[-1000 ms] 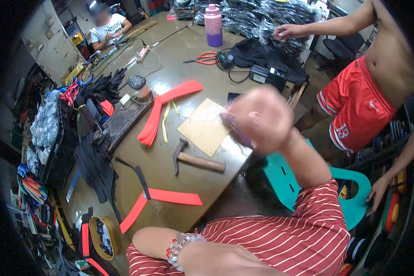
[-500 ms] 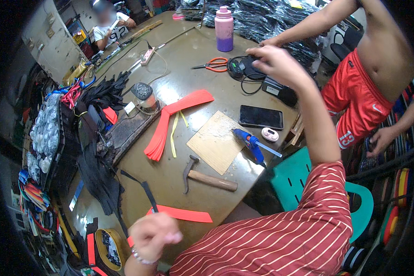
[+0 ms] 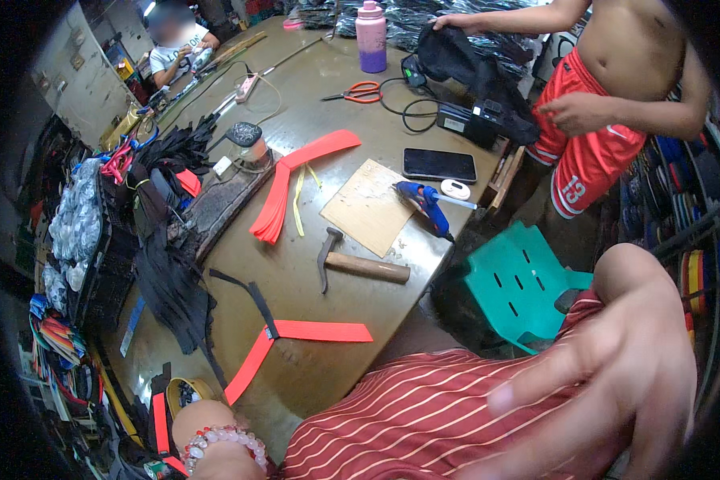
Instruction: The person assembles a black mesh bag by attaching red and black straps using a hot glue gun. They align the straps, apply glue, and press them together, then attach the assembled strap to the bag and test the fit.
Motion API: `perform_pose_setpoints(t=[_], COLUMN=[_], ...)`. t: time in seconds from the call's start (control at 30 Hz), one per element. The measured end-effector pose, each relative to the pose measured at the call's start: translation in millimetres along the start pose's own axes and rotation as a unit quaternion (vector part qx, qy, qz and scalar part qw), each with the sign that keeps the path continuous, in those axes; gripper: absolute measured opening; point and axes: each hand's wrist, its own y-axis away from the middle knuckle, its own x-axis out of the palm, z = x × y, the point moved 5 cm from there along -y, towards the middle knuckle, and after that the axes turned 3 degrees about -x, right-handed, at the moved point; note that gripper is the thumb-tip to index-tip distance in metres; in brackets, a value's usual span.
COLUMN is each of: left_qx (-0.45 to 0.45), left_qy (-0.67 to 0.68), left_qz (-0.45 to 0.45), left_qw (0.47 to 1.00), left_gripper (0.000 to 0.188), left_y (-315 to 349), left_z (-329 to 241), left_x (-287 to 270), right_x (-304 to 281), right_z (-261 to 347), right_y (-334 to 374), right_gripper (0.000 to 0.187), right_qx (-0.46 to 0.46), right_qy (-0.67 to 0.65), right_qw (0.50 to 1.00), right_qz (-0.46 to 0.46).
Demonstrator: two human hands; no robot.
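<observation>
My right hand point(image 3: 616, 384) is raised close to the camera over my striped shirt, slightly blurred, its fingers apart with nothing in them. At the lower left, my left hand point(image 3: 202, 418) shows only in part above a beaded bracelet; its fingers are hidden. Nearest to it on the table lies a bent orange-red strap point(image 3: 320, 330) with a black strip point(image 3: 262, 308) looped at its bend. Beyond lie a wooden-handled hammer point(image 3: 368, 266), a thin square board point(image 3: 370, 206), a blue glue gun point(image 3: 426, 206) with a glue stick, and a stack of orange-red straps point(image 3: 276, 200) with thin yellow strips.
A phone point(image 3: 440, 165), a white case point(image 3: 455, 190), orange-handled scissors point(image 3: 354, 93) and a pink-purple bottle point(image 3: 371, 40) stand or lie farther back. Black straps point(image 3: 168, 296) spread at left. A co-worker in red shorts holds black cloth point(image 3: 464, 60) beside a green chair point(image 3: 520, 280).
My right hand has come back from the far right of the table toward my body. My left hand has moved down, uncovering the strap's bend. The co-worker has lifted black cloth.
</observation>
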Motion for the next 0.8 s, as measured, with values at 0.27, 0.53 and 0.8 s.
perform_pose_setpoints(t=[0.27, 0.53, 0.8], left_qx=[0.003, -0.381, -0.527], left_qy=[-0.395, -0.439, -0.39], left_qz=[0.066, -0.254, -0.419], left_qw=[0.916, 0.773, 0.628], left_gripper=[0.007, 0.008, 0.018], left_y=[103, 300, 388], left_z=[30, 113, 130], left_x=[-58, -110, -133], right_x=[17, -74, -144], right_z=[-11, -339, -391], right_y=[97, 420, 469], right_gripper=[0.029, 0.037, 0.036], right_qx=[-0.162, 0.589, 0.763], right_qy=[-0.177, 0.313, 0.426], right_qw=[0.971, 0.491, 0.265], right_qz=[0.028, -0.56, -0.408])
